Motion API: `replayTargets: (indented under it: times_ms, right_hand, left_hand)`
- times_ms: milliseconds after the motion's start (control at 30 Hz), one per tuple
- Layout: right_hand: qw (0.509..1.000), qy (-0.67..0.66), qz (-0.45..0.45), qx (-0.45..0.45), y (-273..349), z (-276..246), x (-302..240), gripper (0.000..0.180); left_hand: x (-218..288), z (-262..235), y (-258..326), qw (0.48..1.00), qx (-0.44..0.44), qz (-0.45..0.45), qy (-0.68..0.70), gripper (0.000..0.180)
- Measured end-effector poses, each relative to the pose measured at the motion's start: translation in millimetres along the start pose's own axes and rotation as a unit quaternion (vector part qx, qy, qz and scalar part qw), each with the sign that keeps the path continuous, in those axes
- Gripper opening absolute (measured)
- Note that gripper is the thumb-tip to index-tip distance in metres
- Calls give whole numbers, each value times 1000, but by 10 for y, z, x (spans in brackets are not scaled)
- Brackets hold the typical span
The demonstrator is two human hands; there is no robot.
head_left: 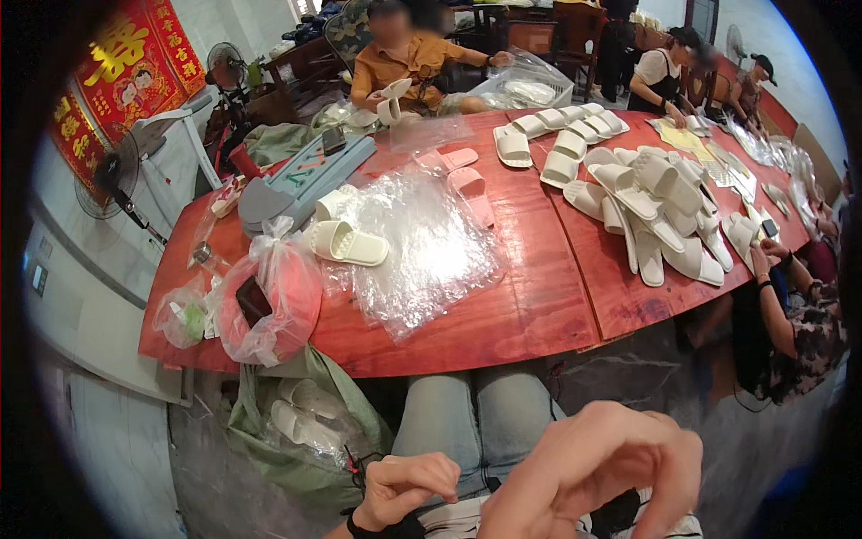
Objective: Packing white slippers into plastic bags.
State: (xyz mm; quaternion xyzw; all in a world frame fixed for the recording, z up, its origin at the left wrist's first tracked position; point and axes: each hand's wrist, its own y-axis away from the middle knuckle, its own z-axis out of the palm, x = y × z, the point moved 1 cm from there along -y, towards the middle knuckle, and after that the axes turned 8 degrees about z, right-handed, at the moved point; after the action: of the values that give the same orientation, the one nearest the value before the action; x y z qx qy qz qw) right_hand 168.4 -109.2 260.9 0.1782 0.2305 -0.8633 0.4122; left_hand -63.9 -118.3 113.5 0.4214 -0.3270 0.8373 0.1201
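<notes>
My left hand [409,485] is low over my lap, its fingers bent inward, with nothing visible in them. Large and close, my right hand [588,467] arches with curled fingers around an empty gap; it touches no object that I can see. Both are off the table. Beyond them, a cream slide slipper [359,249] lies beside a stack of clear plastic bags [422,260]. Two pink slippers [471,190] rest at the far edge of those bags. By my left leg, a green sack [256,422] holds cream slippers in clear plastic [305,427].
A red wooden table [539,287] spans the view, with a heap of cream slippers [660,193] on its right. A grey-blue plastic case [310,180] and a bag with a pink roll [283,301] are on the left. Co-workers sit or stand around the far and right sides.
</notes>
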Motion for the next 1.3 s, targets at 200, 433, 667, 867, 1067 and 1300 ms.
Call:
replayTargets:
  times_ms: [200, 433, 667, 867, 1067, 1300]
  right_hand:
    - [988, 68, -38, -136, -281, -395, 237, 46]
    - [947, 148, -179, -222, -455, -272, 517, 46]
    - [919, 254, -151, -262, -569, -327, 434, 41]
    - [955, 87, -176, -224, -528, -212, 611, 29]
    - [865, 191, -392, -248, -649, -244, 574, 26]
    - [942, 142, -250, -172, -483, -216, 614, 35]
  left_hand:
    - [48, -37, 82, 1000, 28, -6, -11, 20]
    - [20, 12, 62, 999, 31, -1, -11, 19]
    - [-301, -250, 536, 999, 28, -15, 44, 17]
    - [-21, -26, 95, 1000, 23, -1, -10, 18]
    - [-125, -72, 263, 999, 50, 5, -8, 20]
    - [-122, -71, 242, 1000, 18, -9, -6, 21]
